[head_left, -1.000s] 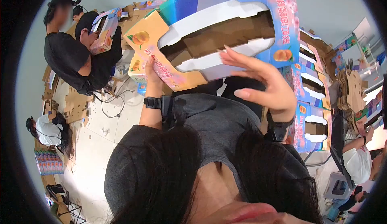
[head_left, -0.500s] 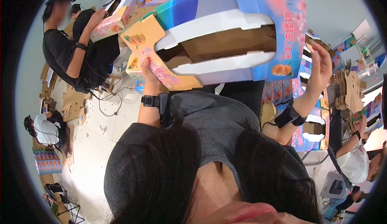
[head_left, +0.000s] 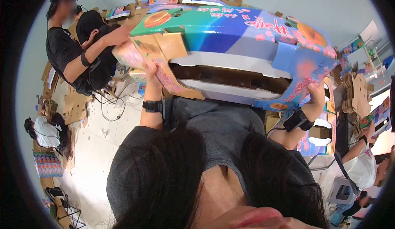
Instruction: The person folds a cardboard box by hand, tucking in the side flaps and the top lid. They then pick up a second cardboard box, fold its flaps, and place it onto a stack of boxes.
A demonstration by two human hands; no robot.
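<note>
A colourful cardboard fruit carton (head_left: 230,37) with printed peaches and a long cut-out opening on its near side is held up in front of my chest. My left hand (head_left: 151,70) grips its orange left end, fingers partly hidden by the cardboard. At the blue right end, my right hand (head_left: 316,92) is closed on the carton's lower corner. Brown inner cardboard shows through the opening.
At the left a person in black (head_left: 68,56) reaches toward a blurred pink carton beside mine. Flat brown cardboard (head_left: 356,93) is stacked at the right. Further printed cartons (head_left: 321,134) stand beside my right arm. A cable (head_left: 111,115) lies on the floor.
My right hand has gone from raised and open beside the carton to gripping its right end. The carton has tilted, showing more of its printed green and blue top.
</note>
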